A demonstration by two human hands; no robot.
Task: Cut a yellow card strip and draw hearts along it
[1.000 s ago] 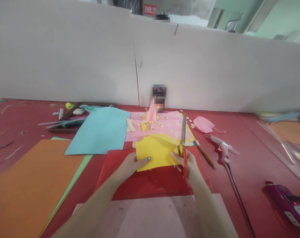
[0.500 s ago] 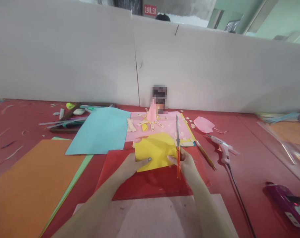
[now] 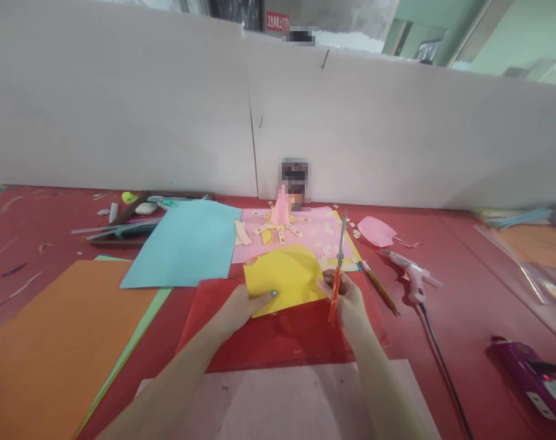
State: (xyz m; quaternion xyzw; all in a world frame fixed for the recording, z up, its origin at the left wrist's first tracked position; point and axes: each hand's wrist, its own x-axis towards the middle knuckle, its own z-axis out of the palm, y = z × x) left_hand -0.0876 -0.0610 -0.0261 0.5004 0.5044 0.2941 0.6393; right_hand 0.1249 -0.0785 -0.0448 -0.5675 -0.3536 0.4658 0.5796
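My left hand (image 3: 241, 308) pinches the lower left edge of a yellow paper sheet (image 3: 282, 278), thumb on top, and holds it just above a red sheet (image 3: 278, 339). My right hand (image 3: 348, 299) is closed around the orange handles of a pair of scissors (image 3: 337, 269), whose blades point away from me along the yellow sheet's right edge. The yellow sheet's top edge is rounded.
A blue sheet (image 3: 186, 241) and an orange sheet (image 3: 57, 342) lie to the left, a pale pink sheet (image 3: 287, 403) lies nearest me. A pink paper cone (image 3: 281, 209) stands on pink paper behind. A glue gun (image 3: 410, 272) with cord, a pencil (image 3: 379, 286) and a purple device (image 3: 532, 373) lie right.
The scissors swung from pointing straight ahead to leaning slightly right, and the yellow sheet turned a little in my left hand, its rounded top edge now showing more.
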